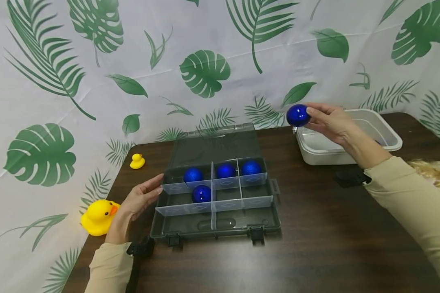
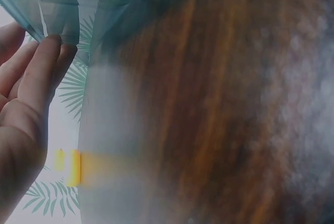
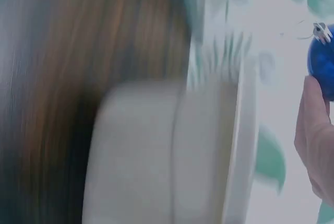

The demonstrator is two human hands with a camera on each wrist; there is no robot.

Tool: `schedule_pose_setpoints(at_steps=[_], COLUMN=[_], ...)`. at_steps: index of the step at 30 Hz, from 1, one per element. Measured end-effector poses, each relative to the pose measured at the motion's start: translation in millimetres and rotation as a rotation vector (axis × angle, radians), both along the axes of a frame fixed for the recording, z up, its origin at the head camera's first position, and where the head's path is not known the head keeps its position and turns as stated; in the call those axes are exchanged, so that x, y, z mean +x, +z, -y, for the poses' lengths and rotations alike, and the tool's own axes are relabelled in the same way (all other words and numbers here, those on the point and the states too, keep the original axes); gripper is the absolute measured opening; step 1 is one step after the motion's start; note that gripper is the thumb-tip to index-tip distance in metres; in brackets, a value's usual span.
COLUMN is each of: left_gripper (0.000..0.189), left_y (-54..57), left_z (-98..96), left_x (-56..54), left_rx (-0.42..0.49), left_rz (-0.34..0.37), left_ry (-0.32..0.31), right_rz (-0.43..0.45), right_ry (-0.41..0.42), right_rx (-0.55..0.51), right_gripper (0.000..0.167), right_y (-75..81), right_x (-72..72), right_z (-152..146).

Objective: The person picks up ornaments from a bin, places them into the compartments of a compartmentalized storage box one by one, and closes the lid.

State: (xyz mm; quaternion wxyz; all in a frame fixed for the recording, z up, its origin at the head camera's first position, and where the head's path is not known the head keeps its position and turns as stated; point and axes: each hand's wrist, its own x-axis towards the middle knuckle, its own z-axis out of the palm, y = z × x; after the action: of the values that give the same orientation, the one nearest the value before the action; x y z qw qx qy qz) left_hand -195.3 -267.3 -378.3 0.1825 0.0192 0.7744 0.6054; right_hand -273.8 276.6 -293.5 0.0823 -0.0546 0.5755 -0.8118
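Left sleeve: light beige cloth (image 1: 110,266) is worn down to the wrist; soft creases are shown near the cuff.
Right sleeve: the same beige (image 1: 407,211) is repeated, with the forearm covered and folds gathered along its length.
Cuffs: a plain finish is seen, and both are ended close to the wrist bones.
Left wristwear: a compact black device (image 1: 141,247) is worn just beside the cuff.
Right wristwear: a dark, blocky piece (image 1: 353,178) is worn at the cuff; its finer details are lost in shadow.
Hands: both the left (image 1: 143,198) and the right (image 1: 328,122) are left bare.
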Motion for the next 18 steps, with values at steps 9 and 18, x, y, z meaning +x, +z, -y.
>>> schedule_pose_setpoints(at_steps=[9, 18], left_gripper=[0.06, 0.062], left_y=[1.0, -0.9], left_z=[-0.4, 0.3], left_x=[-1.6, -2.3], left_rx=[0.003, 0.016], left_rz=[0.008, 0.009], left_ry=[0.005, 0.002], right_rz=[0.037, 0.021], right_ry=[0.141, 0.307], right_rx=[0.096, 0.213], right_gripper=[0.015, 0.045], right_y=[-9.0, -14.5], right_x=[17.6, 38.0], right_z=[99.6, 158.8])
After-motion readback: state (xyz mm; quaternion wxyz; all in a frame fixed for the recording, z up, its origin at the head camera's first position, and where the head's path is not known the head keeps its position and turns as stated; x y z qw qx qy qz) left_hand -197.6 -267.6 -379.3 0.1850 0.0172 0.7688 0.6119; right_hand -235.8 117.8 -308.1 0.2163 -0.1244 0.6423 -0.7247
